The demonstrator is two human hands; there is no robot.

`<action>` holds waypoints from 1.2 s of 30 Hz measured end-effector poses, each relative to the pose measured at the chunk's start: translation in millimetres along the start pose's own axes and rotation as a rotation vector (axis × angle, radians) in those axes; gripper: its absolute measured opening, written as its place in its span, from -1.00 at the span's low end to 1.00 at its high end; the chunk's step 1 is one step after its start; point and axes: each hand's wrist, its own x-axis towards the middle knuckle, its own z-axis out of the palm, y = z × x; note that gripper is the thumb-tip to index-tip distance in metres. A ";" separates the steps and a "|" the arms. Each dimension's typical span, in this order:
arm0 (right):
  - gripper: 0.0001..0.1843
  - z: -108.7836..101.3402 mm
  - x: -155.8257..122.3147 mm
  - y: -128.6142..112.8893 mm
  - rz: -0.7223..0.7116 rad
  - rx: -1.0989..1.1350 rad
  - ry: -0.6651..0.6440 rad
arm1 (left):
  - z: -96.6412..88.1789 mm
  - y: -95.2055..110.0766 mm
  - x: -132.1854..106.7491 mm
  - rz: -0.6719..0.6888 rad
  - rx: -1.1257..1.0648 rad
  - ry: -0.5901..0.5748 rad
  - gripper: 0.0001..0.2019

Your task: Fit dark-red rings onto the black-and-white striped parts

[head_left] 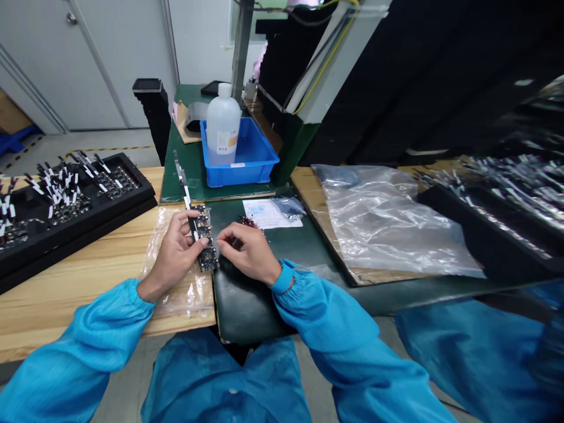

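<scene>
Black circuit board (204,229), narrow, component-studded (white strip (187,197) beyond), slightly tilted

Wht btl (224,120) in blu bin (258,174)

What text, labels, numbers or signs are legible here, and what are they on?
Nothing is legible.
Label on the bottle: too small.
Sticker on the blue tray: too small.
Paper sheet: print too blurred.
Circuit board in the left hand: any markings too small.
</scene>
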 end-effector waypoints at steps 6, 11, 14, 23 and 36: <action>-0.93 1.0 -0.3 1.7 0.039 0.008 -0.010 | 4.7 3.0 0.5 0.040 -0.017 -0.019 -0.11; -0.92 1.1 -0.1 4.9 0.044 -0.001 -0.015 | 4.1 3.0 1.2 0.042 0.002 -0.004 -0.06; -0.91 1.0 0.1 6.3 0.045 0.009 -0.018 | 3.5 2.0 0.8 0.028 0.000 -0.016 -0.09; -0.91 0.6 0.1 4.7 0.047 0.022 -0.020 | 2.2 3.4 0.5 -0.005 -0.003 -0.041 -0.38; -0.91 -0.7 0.4 4.4 0.063 0.025 -0.015 | 4.1 2.9 0.0 -0.001 0.005 -0.006 -0.36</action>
